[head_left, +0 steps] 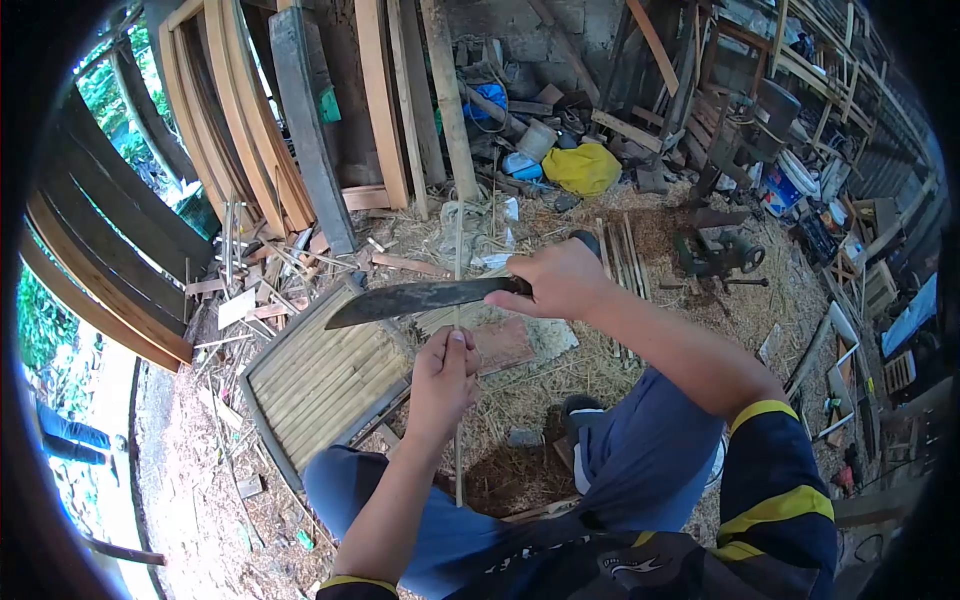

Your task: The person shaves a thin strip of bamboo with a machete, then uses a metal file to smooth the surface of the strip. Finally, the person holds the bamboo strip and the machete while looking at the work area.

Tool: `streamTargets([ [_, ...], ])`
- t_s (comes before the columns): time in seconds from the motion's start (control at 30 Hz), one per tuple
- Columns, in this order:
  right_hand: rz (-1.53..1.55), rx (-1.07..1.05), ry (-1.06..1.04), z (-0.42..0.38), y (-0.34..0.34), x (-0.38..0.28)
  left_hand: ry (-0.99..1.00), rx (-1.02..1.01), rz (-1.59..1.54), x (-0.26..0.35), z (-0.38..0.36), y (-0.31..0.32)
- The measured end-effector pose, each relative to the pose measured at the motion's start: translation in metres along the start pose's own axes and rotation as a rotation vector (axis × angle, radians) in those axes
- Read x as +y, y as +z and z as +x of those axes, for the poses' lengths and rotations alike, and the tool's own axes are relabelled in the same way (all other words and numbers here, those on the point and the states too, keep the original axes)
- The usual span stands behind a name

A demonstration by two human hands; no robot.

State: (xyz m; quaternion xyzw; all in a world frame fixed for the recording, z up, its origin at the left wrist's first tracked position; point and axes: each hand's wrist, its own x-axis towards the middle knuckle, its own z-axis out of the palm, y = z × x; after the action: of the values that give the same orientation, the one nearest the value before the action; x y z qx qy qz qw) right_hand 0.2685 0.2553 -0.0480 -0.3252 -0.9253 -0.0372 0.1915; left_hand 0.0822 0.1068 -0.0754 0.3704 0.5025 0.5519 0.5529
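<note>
In the head view, a thin bamboo strip (459,240) runs lengthwise away from my body, its lower part passing in front of my lap. My left hand (447,372) is closed around the strip near its middle, thumb on top. My right hand (562,280) grips the dark handle of a machete (410,299). The long, dark blade points left and crosses the strip just beyond my left fingers. Below the blade, a reddish board (505,343) lies on the shaving-covered ground between my feet and the far wall.
A framed bamboo-slat panel (325,375) lies at my left knee. Several strips (622,270) and a rusty vise (715,252) are on the ground to the right. Curved planks (235,100) lean at the back left, and a yellow sack (583,168) lies by the wall.
</note>
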Motion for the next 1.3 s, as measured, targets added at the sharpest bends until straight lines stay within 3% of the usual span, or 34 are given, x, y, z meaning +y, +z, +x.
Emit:
streamTargets([
  [0.2,-0.009,0.168,-0.172,-0.006,-0.001,-0.007,-0.02,0.016,0.037,0.002,-0.006,0.009],
  [0.23,-0.033,0.073,-0.052,-0.001,-0.001,0.002,-0.025,0.015,0.054,0.0,-0.008,0.008],
  [0.33,0.018,0.097,0.085,0.005,-0.001,0.018,-0.046,-0.027,0.064,-0.001,-0.01,0.007],
  [0.47,-0.022,0.11,-0.111,-0.015,-0.004,-0.002,-0.025,-0.005,0.067,0.002,-0.007,0.005],
  [0.63,0.036,0.032,-0.005,-0.004,0.008,-0.005,-0.003,0.034,0.051,-0.005,-0.002,-0.001],
  [0.73,-0.047,0.103,-0.147,-0.008,-0.001,-0.006,0.073,0.003,0.169,-0.005,-0.002,0.0],
  [0.77,-0.022,-0.019,-0.016,-0.003,-0.005,0.001,0.05,0.007,0.162,-0.005,-0.002,-0.001],
  [0.87,-0.017,0.095,0.013,0.0,0.011,0.012,0.005,0.01,0.152,-0.005,-0.004,0.002],
  [0.9,-0.005,0.026,0.019,-0.004,0.006,0.005,0.019,0.01,0.165,-0.01,-0.004,0.001],
  [1.0,-0.022,0.057,-0.111,-0.01,-0.002,0.003,0.057,-0.007,0.185,-0.013,-0.001,0.0],
  [1.13,-0.008,0.025,0.168,0.004,-0.008,0.035,-0.037,-0.043,0.125,-0.008,-0.009,0.0],
  [1.27,-0.059,0.079,-0.057,-0.017,-0.011,0.013,-0.019,-0.065,0.045,-0.004,-0.009,0.002],
  [1.3,-0.007,-0.037,0.002,-0.011,-0.013,0.018,-0.048,-0.055,0.024,0.001,-0.01,0.003],
])
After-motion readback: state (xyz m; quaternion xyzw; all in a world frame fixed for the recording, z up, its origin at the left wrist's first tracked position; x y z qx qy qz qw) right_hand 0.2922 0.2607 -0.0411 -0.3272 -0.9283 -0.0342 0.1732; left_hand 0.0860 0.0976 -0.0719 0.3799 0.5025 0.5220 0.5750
